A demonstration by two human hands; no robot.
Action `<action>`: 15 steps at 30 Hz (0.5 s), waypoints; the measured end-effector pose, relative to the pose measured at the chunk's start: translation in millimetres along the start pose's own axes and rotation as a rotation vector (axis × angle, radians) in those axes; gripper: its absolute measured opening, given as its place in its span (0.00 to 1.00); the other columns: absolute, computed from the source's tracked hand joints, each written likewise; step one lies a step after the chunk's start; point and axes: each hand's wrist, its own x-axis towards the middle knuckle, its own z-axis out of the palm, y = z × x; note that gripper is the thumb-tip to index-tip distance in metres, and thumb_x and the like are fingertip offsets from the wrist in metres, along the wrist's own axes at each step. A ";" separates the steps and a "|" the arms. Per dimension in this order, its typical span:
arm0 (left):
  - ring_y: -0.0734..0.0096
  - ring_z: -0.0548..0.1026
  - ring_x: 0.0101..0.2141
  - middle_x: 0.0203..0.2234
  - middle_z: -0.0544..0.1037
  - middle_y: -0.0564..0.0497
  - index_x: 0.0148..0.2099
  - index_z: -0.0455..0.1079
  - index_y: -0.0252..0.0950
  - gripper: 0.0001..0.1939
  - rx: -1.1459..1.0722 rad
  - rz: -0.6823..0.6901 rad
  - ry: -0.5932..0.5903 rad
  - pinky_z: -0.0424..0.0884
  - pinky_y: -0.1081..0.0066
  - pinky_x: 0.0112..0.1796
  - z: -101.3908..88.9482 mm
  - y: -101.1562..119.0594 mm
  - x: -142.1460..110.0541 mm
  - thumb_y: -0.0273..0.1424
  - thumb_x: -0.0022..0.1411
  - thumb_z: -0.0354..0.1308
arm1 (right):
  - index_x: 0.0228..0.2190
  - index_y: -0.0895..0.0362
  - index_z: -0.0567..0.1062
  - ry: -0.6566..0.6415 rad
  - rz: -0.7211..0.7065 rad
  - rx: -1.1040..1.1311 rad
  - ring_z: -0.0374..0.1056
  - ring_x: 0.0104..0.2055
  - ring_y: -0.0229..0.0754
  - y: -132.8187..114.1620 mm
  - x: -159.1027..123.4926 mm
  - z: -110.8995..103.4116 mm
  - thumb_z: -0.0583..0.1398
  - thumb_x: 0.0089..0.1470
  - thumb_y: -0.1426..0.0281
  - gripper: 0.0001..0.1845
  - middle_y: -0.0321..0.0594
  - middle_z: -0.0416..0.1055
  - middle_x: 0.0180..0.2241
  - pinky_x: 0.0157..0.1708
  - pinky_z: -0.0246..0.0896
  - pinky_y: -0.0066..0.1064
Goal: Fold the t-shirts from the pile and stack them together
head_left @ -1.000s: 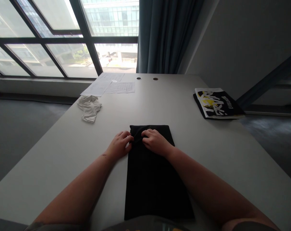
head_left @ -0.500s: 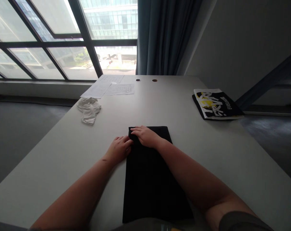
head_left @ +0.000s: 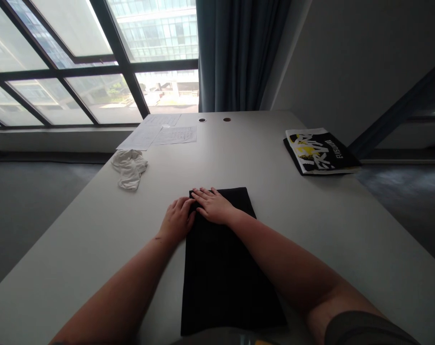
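A folded black cloth (head_left: 224, 273) lies flat and long on the table, its near end running to the bottom of the view beside my body. My right hand (head_left: 213, 206) rests palm down on its far left corner, fingers stretched out and a little spread. At the upper left edge of the cloth is my left hand (head_left: 177, 218), with bent fingers and thumb closed on that edge. The fingertips of my two hands nearly meet there. My right forearm crosses over the right side of the cloth.
A crumpled white cloth (head_left: 130, 167) lies at the table's left edge, near several paper sheets (head_left: 174, 135). Folded black printed clothing (head_left: 323, 151) is stacked at the right. Two round holes pierce the white table (head_left: 239, 153) near its far edge. Window and blue curtain (head_left: 239, 52) stand behind.
My right hand has moved left and flattened from a curled grip onto the cloth's corner. The wrinkles at the far end are smoothed out. My left hand stays at the edge. The view has shifted slightly.
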 end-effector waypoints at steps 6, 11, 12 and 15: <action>0.53 0.62 0.68 0.70 0.62 0.39 0.74 0.55 0.35 0.29 0.023 -0.002 -0.150 0.58 0.50 0.66 19.1 -10.7 -6.7 0.34 0.74 0.46 | 0.70 0.62 0.60 0.072 0.094 0.013 0.44 0.76 0.55 20.6 -26.5 -6.4 0.52 0.69 0.63 0.32 0.54 0.50 0.73 0.72 0.44 0.52; 0.55 0.55 0.72 0.72 0.58 0.41 0.76 0.51 0.36 0.31 0.037 -0.063 -0.237 0.52 0.50 0.69 20.5 -14.8 -9.2 0.38 0.76 0.44 | 0.71 0.58 0.57 0.032 0.307 -0.035 0.42 0.76 0.56 44.4 -75.3 -14.5 0.51 0.70 0.62 0.33 0.51 0.48 0.74 0.72 0.37 0.61; 0.55 0.54 0.72 0.72 0.57 0.41 0.76 0.50 0.36 0.31 0.037 -0.064 -0.248 0.52 0.49 0.69 20.5 -14.9 -9.2 0.38 0.76 0.44 | 0.72 0.56 0.56 0.028 0.345 -0.040 0.41 0.76 0.55 46.4 -84.0 -14.9 0.51 0.70 0.62 0.33 0.50 0.46 0.74 0.72 0.36 0.62; 0.54 0.53 0.72 0.73 0.56 0.40 0.76 0.50 0.35 0.32 0.037 -0.061 -0.259 0.51 0.48 0.69 20.5 -14.5 -9.2 0.39 0.76 0.44 | 0.72 0.53 0.54 0.022 0.427 -0.047 0.38 0.77 0.55 46.3 -103.5 -14.3 0.51 0.70 0.59 0.34 0.48 0.42 0.75 0.71 0.36 0.63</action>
